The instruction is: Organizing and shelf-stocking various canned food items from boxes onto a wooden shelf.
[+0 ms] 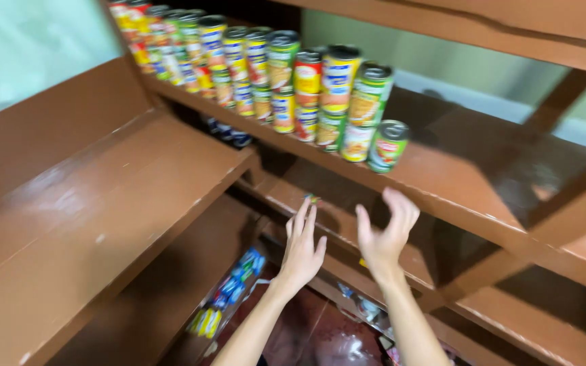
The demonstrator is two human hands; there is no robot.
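The left hand (301, 249) is raised with its fingers spread and nothing grasped; the right hand (382, 234) is likewise released, palm turned inward, fingertips just under the front edge of the brown wooden shelf (456, 183). Both are held apart, below the cans (306, 88). The cans are stacked two high in a row along that front edge, labels outward, with a single green can (387, 145) set at the row's near end, nearest the right hand.
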